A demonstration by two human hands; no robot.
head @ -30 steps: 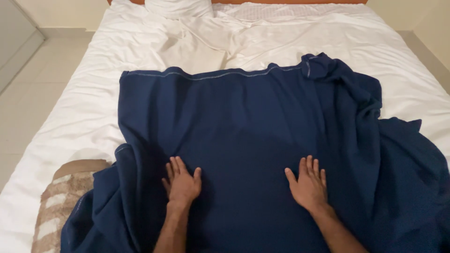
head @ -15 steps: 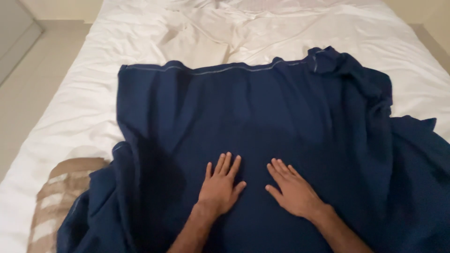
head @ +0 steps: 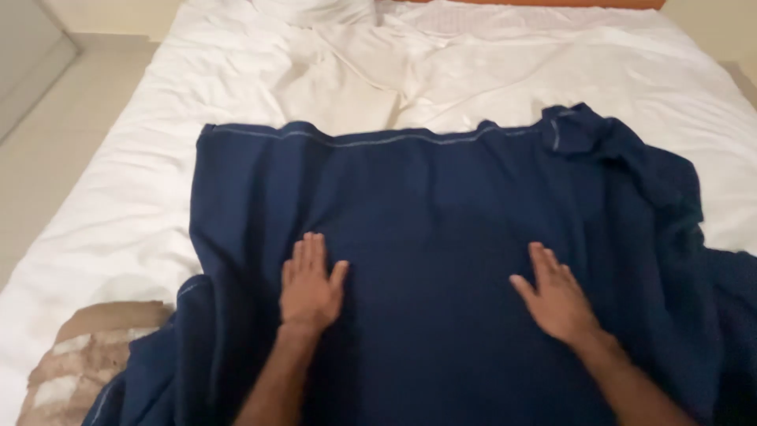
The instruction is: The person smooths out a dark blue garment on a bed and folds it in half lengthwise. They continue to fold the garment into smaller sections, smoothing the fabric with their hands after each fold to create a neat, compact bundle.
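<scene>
A dark blue blanket [head: 441,213] lies spread over a bed with a white sheet [head: 142,197]. Its far hem with pale stitching runs straight across the bed, and its right side is bunched in folds. My left hand [head: 309,285] rests flat on the blanket, palm down, fingers apart. My right hand [head: 557,297] also lies flat on the blanket, to the right, fingers spread. Neither hand grips the cloth.
White pillows [head: 315,9] sit at the head of the bed under a wooden headboard [head: 552,3]. A beige and brown patterned cloth [head: 87,363] lies at the bed's near left corner. Pale floor [head: 39,134] runs along the left side.
Both hands were apart, came close together at the middle of the blanket, and have now slid apart again, flat on the cloth. The view has tilted slightly.
</scene>
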